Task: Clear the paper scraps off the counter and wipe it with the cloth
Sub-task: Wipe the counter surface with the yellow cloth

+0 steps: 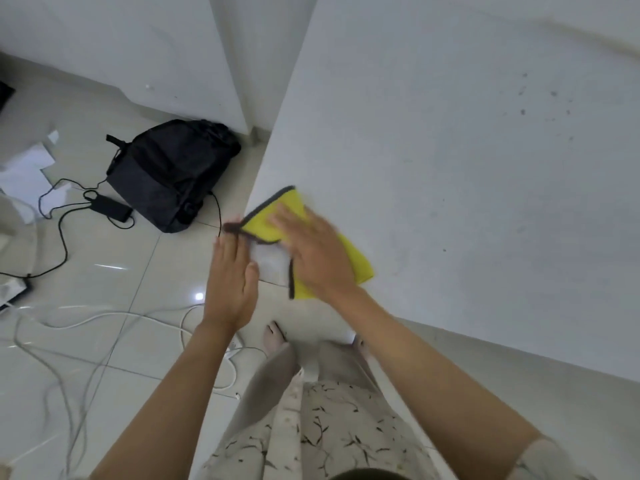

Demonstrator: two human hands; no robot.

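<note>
A yellow cloth (356, 259) with a dark grey border lies at the near left corner of the white counter (450, 168), partly hanging over the edge. My right hand (311, 251) presses flat on the cloth with straight fingers. My left hand (232, 282) is held flat just off the counter's edge, below the cloth's overhanging corner, its fingertips close to the grey border. A pale patch between the two hands may be a scrap, too blurred to tell. Small dark specks (523, 112) dot the far right of the counter.
A black backpack (173, 174) lies on the tiled floor to the left, with a black power adapter (110, 206) and cables around it. White paper pieces (27, 171) lie on the floor at the far left. White cables (104, 320) run across the floor near my feet.
</note>
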